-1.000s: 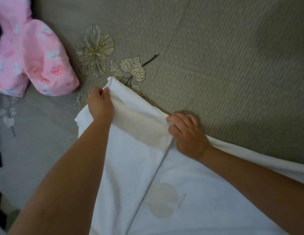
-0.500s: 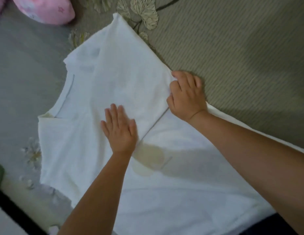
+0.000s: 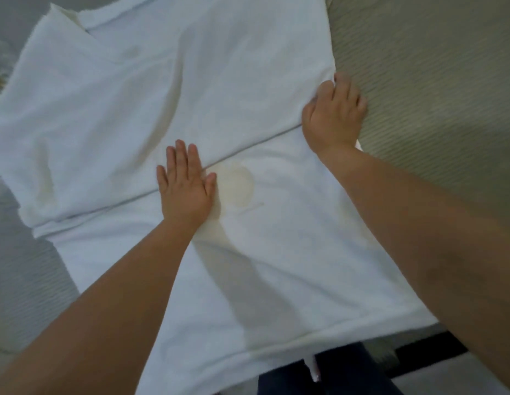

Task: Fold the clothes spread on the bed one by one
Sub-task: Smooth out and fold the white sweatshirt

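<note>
The fingers [image 3: 179, 155] of the left hand [image 3: 185, 192] are laid straight and flat across the fold line of the white shirt [image 3: 219, 81], nothing being gripped, while the fingers [image 3: 343, 86] of the right hand [image 3: 332, 115] are curled, pinching the shirt's right edge where that line ends. The shirt is spread on the bed [image 3: 433, 81], its hem at the near edge, its collar farthest away. The fold line runs crosswise between both hands, so either end is judged within reach.
</note>
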